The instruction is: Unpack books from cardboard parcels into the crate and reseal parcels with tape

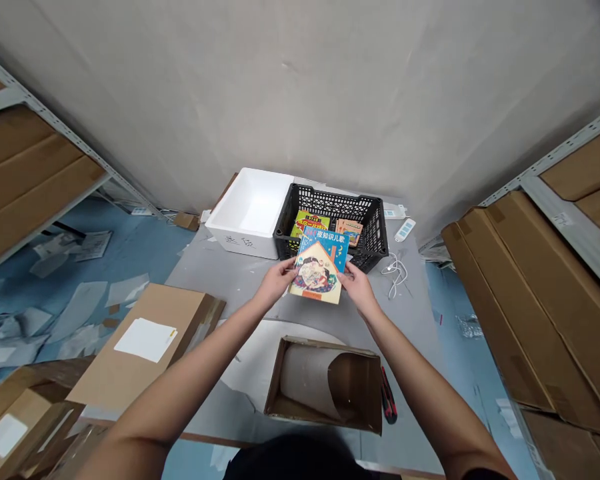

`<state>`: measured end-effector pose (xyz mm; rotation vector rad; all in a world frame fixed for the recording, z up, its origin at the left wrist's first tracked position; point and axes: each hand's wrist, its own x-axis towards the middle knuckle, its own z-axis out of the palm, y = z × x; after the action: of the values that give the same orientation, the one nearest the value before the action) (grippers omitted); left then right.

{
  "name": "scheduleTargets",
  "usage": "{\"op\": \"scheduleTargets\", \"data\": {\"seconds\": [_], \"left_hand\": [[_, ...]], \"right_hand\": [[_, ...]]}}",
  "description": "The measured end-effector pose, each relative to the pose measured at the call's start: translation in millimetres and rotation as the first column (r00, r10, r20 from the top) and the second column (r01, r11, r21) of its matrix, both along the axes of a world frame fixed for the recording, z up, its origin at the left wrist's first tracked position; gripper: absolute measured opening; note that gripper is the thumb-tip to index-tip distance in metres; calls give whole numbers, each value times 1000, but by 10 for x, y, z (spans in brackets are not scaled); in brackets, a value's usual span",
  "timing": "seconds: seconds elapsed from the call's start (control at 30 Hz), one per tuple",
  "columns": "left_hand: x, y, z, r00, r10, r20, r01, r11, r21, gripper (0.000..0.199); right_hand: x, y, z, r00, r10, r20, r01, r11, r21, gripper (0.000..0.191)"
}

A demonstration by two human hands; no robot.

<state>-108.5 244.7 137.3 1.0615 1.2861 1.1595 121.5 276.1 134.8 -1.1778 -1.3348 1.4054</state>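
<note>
Both my hands hold a picture book [319, 267] with a blue and cream cover, tilted up over the front edge of a black plastic crate [371, 227]. My left hand [276, 280] grips its left edge, and my right hand [356, 283] grips the right edge. Inside the crate lie a yellow-green book [304, 222] and some small orange booklets [350, 230]. An opened cardboard box [307, 380] with a curved pale sheet inside sits nearer to me on the grey table [235, 270].
Left of the crate stands a white foam box [250, 210]. A red and black cutter [389, 397], a white cable [397, 272] and a power strip [405, 229] lie on the right. A closed carton [145, 340] is at left; cartons [520, 293] fill the right shelf.
</note>
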Motion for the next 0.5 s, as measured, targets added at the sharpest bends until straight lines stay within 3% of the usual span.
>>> {"op": "scheduleTargets", "data": {"seconds": [0.1,0.27,0.4,0.5], "left_hand": [[-93,583,-37,999,38,-12,-37,997,63,53],[-292,1482,-89,991,119,-62,-111,987,113,43],[-396,2026,-67,975,174,-135,-162,982,96,38],[-427,2322,-63,958,203,-201,-188,978,91,36]], "right_hand": [[-212,585,11,1000,2,-12,-1,999,45,43],[-517,1432,8,1000,-15,-10,15,1000,3,34],[-726,1963,12,994,-64,90,62,998,25,23],[-872,2251,6,989,-64,132,59,997,41,26]]}}
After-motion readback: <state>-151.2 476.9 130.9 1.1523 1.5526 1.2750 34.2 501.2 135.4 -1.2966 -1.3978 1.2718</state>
